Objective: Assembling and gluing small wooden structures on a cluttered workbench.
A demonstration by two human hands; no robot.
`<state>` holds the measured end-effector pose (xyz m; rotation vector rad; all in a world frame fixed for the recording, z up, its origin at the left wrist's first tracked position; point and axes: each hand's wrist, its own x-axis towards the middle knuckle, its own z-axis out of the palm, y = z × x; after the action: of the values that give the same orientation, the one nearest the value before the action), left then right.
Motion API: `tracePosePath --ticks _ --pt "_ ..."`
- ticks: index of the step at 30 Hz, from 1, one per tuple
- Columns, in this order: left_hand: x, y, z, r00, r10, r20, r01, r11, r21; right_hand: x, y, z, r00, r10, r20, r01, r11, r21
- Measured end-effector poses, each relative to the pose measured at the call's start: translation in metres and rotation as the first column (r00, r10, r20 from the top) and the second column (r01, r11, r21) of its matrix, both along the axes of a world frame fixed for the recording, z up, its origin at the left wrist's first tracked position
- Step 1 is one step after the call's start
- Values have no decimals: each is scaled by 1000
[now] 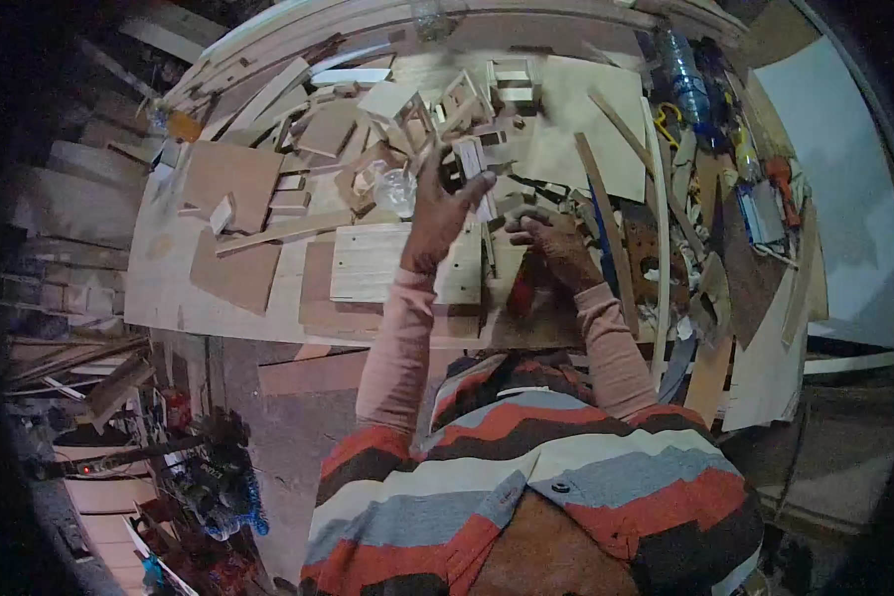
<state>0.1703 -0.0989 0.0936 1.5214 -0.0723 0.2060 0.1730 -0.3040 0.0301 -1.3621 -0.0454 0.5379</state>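
My left hand (439, 214) is closed around a small pale wooden piece (470, 159), thumb on its right side, raised over the middle of the worktable. Right of it, my right hand (556, 243) has its fingers curled in. Whatever lies inside those fingers is hidden. A blurred red thing (522, 290) shows just below this hand; whether it is gripped I cannot tell. Under my left wrist lies a light wooden board (368, 268) with small dark holes, on top of a brown sheet (316, 288). A clear crumpled plastic piece (395, 193) sits beside the left hand.
Small wooden assemblies (512, 81) and offcuts crowd the far side of the table (169, 288). A large pale panel (591, 119) lies at the far right of centre. Long strips (606, 214), a plastic bottle (685, 79) and an orange-red tool (780, 184) line the right.
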Motion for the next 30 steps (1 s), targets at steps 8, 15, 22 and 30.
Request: tracePosePath --ticks 8,15,22,30 --pt "35 8 -24 872 -477 -112 224 591 -775 -5 -41 2 978 -142 154 163 978 -132" --pt "39 -6 -40 833 -552 29 266 355 -896 -4 -60 -13 985 -172 28 172 985 -21" --pt "42 -12 -37 852 -523 31 263 376 -888 -5 -61 -11 986 -160 42 160 987 15" --pt "66 7 -31 834 -535 -136 416 772 -481 -10 -63 -17 985 -154 72 159 984 -76"
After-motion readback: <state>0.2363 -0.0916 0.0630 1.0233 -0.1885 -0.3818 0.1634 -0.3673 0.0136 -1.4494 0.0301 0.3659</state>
